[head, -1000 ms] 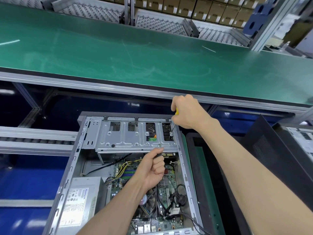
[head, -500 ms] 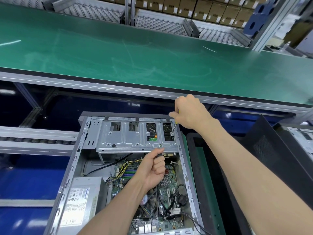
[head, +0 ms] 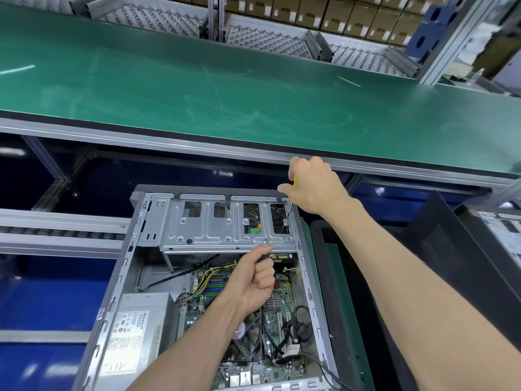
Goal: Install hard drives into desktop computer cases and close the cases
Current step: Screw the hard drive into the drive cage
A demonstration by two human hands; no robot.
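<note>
Place: a computer assembly line in a factory.
Landmark: a long green conveyor belt (head: 253, 88) is running across the view.
Behind the belt: grey foam trays (head: 270, 38) and stacked brown cartons (head: 332, 12) are waiting.
In front of the belt: an open desktop case (head: 158, 277) is lying below it, and another black case (head: 462, 249) is standing to its right.

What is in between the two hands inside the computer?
In the head view, the silver metal drive cage lies between them. The right hand holds a screwdriver at its far right corner; the left hand grips something dark under its near edge.
</note>
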